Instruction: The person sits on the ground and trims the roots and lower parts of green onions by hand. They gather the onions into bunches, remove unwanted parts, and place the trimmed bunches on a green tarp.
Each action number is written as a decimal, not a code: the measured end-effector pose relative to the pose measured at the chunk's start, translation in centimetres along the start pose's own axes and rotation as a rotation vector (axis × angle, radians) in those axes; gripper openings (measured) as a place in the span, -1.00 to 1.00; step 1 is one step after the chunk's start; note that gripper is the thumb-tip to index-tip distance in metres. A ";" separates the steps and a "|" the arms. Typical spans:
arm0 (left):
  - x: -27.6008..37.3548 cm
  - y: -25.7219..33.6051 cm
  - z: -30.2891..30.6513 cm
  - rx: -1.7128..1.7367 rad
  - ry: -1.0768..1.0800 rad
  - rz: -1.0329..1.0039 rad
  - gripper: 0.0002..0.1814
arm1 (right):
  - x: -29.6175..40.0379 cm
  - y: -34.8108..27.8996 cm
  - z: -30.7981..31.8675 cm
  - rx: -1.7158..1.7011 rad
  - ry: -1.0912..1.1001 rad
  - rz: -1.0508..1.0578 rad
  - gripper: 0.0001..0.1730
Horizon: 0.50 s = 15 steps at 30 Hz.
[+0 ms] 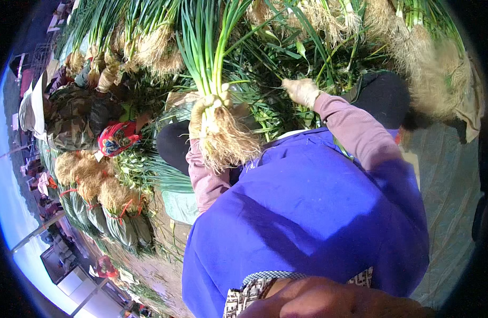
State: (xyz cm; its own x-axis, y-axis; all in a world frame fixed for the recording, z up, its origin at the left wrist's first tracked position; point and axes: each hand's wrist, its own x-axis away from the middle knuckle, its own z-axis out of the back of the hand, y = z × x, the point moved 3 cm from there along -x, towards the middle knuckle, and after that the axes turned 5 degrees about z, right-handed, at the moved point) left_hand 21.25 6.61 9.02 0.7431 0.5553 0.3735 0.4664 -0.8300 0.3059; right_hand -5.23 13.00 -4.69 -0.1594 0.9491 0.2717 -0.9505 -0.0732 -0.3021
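My left hand, in a pale glove, grips a bunch of green onions around the white stalks just above the roots. The long leaves point away from me. The tangled tan roots hang towards my lap, over my left forearm. Off to the right, my gloved right hand is held over a heap of loose green leaves, with its fingers curled. Thin leaves run close to its fingertips; whether one is pinched there cannot be made out.
More green onions with roots lie along the far side, reaching right to a blurred root bundle. At left a person in a camouflage top handles onions. Wrapped, red-tied onion bundles stand nearby. A grey-green sheet covers the ground at right.
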 end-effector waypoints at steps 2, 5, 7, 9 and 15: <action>0.4 0.0 -0.5 0.076 -0.006 -0.048 -0.38 | 0.3 4.3 -4.1 0.127 -0.219 -0.143 -0.80; -0.7 1.1 -0.3 0.155 -0.149 -0.022 -0.41 | 0.9 10.4 -10.4 0.131 -0.472 -0.275 -0.73; -0.1 1.3 -1.2 0.206 -0.094 0.017 -0.42 | 0.6 9.1 -10.2 0.191 -0.679 -0.203 -0.52; 0.6 0.6 -0.9 0.204 -0.023 -0.019 -0.41 | 1.6 2.2 -0.9 0.078 -0.546 -0.091 -0.35; -0.4 0.3 -0.1 0.170 -0.088 0.062 -0.38 | 1.5 -8.2 7.8 -0.657 0.402 0.247 -0.45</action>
State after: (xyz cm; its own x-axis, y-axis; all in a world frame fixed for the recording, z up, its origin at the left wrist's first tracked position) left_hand 21.08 6.11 9.07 0.8087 0.5018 0.3068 0.4868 -0.8638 0.1296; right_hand 0.23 12.61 5.32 -0.1172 0.9758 -0.1847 -0.5292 -0.2187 -0.8198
